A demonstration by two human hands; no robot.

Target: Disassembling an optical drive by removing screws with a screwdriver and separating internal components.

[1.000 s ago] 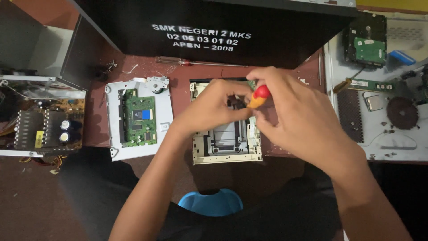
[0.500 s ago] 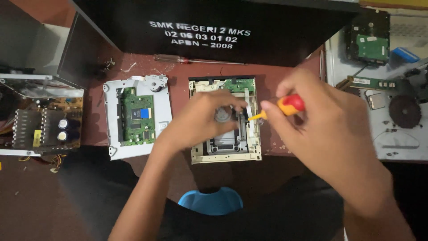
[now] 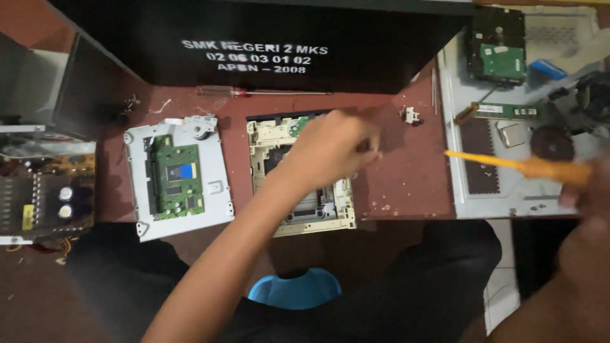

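Observation:
My left hand (image 3: pixel 330 149) lies over the cream plastic frame of an opened optical drive (image 3: pixel 318 209) on the dark red table, fingers curled near the drive's right edge; whether they pinch anything is hidden. My right hand (image 3: pixel 588 190), blurred at the far right edge, grips an orange-handled screwdriver (image 3: pixel 521 166) whose shaft points left over a white metal panel (image 3: pixel 489 197). The screwdriver's tip is well to the right of the drive and apart from it.
A metal plate with a green circuit board (image 3: pixel 178 181) lies left of the drive. A red-handled screwdriver (image 3: pixel 254 92) rests by the black computer case (image 3: pixel 267 32). A power supply board (image 3: pixel 38 197) sits far left; a hard drive (image 3: pixel 499 51) and memory stick (image 3: pixel 508 111) sit on the right.
My right hand has swung the screwdriver away from the drive to the far right, over the white panel. My left hand stays on the drive, shifted slightly right.

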